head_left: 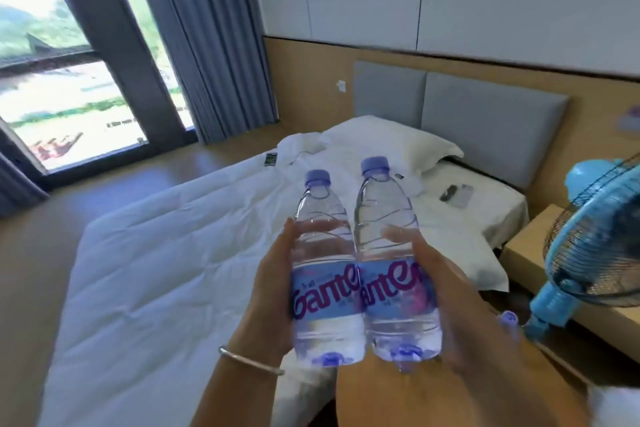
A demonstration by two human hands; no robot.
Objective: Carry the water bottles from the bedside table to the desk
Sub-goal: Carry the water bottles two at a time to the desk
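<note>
Two water bottles — the left bottle [323,274] and the right bottle [393,263] — are held upright, touching side by side, above the white bed [166,253]. Each is gripped by curled fingers: left hand [273,291], right hand [446,308]. A blue fan [588,246] stands to the right.

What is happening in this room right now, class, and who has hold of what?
A person holds two water bottles upright, side by side and touching: the left hand grips the left bottle, the right hand grips the right bottle. Both are lifted above the white bed. A blue fan stands at the right.
</note>
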